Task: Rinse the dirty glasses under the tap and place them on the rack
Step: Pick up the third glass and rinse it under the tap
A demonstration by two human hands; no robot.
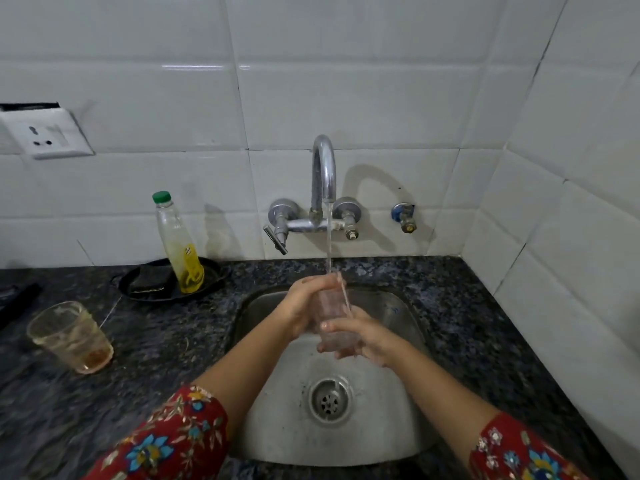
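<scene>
A clear glass (pixel 333 313) is held upright over the steel sink (pixel 388 424), under the running stream from the chrome tap (pixel 324 171). My left hand (pixel 304 306) wraps around the glass's upper part near the rim. My right hand (pixel 360 336) grips its lower part and base from the right. Water falls into the glass mouth. A second, dirty glass (pixel 71 336) with brownish residue stands on the dark granite counter (pixel 166 344) at the left. No rack is in view.
A bottle with a green cap and yellow liquid (pixel 178 244) stands in a black dish (pixel 162 280) behind the counter's left part. A wall socket (pixel 48 133) sits on the tiled wall. A small valve (pixel 404 216) is right of the tap.
</scene>
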